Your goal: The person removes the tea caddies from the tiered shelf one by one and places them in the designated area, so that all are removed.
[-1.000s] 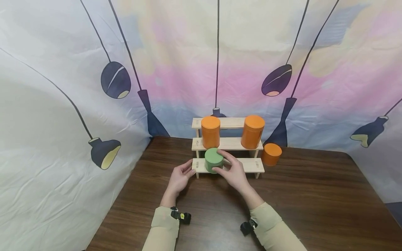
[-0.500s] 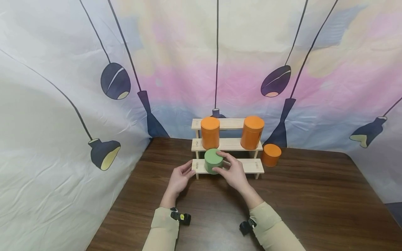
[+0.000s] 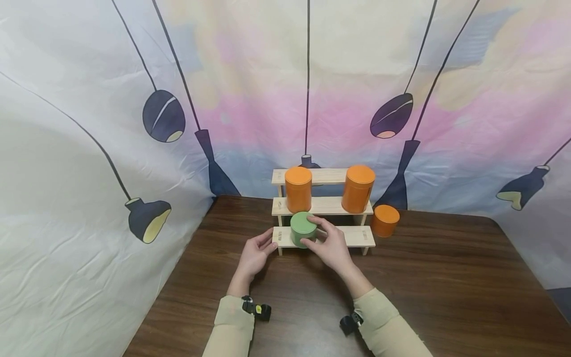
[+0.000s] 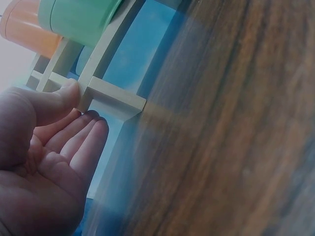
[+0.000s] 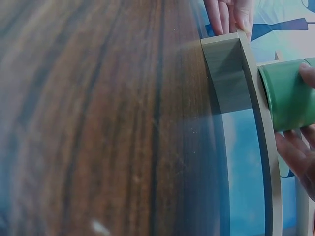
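Observation:
A small round green tin [image 3: 303,231] with a lid stands upright on the lowest board of a three-tier wooden shelf [image 3: 359,236], left of its middle. My right hand [image 3: 330,246] holds this tin from the right, the thumb at its front and fingers on its far side; the right wrist view shows the tin [image 5: 288,96] touching the board. My left hand [image 3: 256,254] grips the left end of the lowest board. In the left wrist view its thumb lies against the board's end [image 4: 87,81], and the fingers [image 4: 91,142] curl below.
Two taller orange tins, one on the left [image 3: 298,190] and one on the right [image 3: 358,189], stand on the middle board. A shorter orange tin [image 3: 385,221] sits on the brown wooden table [image 3: 446,277], right of the shelf. Behind hangs a lamp-patterned cloth [image 3: 267,99].

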Action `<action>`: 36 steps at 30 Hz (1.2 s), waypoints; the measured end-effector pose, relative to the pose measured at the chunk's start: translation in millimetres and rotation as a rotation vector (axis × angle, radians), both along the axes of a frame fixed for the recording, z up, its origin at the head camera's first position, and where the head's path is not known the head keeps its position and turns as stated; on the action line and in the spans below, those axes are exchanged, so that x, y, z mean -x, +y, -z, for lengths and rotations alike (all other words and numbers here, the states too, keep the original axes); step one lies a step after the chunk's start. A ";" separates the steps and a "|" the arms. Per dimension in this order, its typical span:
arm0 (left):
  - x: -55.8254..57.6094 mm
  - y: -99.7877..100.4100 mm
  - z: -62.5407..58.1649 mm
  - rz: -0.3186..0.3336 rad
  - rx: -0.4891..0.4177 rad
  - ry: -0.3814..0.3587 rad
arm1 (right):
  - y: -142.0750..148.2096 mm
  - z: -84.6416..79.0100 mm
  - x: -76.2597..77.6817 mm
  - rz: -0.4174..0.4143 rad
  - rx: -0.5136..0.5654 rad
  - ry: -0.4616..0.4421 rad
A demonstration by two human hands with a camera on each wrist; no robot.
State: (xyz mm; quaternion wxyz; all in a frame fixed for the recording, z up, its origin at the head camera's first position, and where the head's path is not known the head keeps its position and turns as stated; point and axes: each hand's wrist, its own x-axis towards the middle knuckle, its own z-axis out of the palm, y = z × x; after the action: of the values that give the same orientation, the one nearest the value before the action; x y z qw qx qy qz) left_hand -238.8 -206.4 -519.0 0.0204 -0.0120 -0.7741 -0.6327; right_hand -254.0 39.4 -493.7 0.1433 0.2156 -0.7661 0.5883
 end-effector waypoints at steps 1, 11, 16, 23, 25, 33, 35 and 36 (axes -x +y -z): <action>0.0 0.1 0.1 0.000 -0.002 0.001 | -0.1 -0.4 -0.2 0.004 -0.004 -0.001; 0.6 0.2 1.2 0.003 -0.007 0.002 | 0.5 -1.6 -0.4 0.014 0.013 -0.016; 1.9 -0.3 1.8 0.005 -0.011 0.004 | -0.2 -1.7 0.0 0.018 0.018 -0.029; 1.1 -0.5 0.8 0.002 -0.014 -0.001 | -0.6 -1.9 -0.3 0.005 0.024 -0.033; 0.8 -0.5 1.0 0.002 -0.014 -0.001 | -0.6 -1.2 -0.1 0.002 0.026 -0.033; 1.5 -0.7 2.2 0.004 -0.012 0.000 | -1.1 -2.6 -0.4 0.001 0.017 -0.043; 1.7 -0.6 1.8 0.004 -0.008 0.000 | -1.0 -2.7 -0.6 0.001 0.017 -0.044; 1.9 -0.8 2.2 0.004 -0.007 0.001 | -1.0 -2.8 -0.8 0.001 0.017 -0.045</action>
State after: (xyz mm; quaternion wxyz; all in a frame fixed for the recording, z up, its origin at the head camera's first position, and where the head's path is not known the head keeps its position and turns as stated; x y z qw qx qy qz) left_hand -240.7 -207.3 -521.1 0.0195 -0.0141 -0.7719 -0.6353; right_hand -253.2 38.4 -490.9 0.1283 0.2009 -0.7641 0.5995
